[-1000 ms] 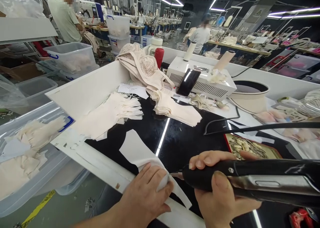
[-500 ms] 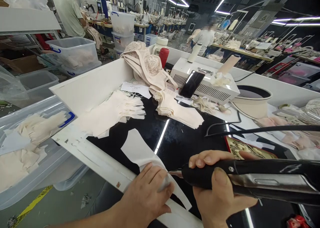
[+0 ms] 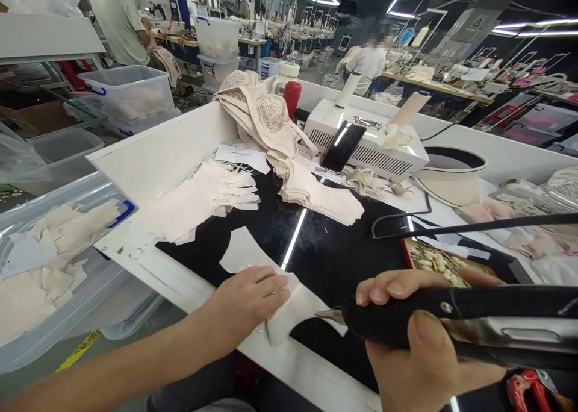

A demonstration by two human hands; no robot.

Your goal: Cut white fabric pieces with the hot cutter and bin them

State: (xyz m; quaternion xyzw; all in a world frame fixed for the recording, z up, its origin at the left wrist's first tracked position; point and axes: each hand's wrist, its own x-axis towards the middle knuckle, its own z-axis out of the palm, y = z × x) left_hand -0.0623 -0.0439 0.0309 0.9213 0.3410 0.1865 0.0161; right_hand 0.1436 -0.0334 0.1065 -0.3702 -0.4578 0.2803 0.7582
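A fanned stack of fabric (image 3: 192,201) lies beyond and left of the left-hand grip. The left hand (image 3: 255,300) rests palm down on the pale fabric piece (image 3: 300,309); whether its thumb and fingers meet is hidden. This piece extends from under that grip toward the tool's metal tip (image 3: 329,314), which meets its right part. A second stack (image 3: 320,195) lies beyond the piece. The right hand (image 3: 419,346) is clamped around the black tool (image 3: 478,312) (thumb nearest the camera), with the red-rimmed tray (image 3: 409,252) just beyond.
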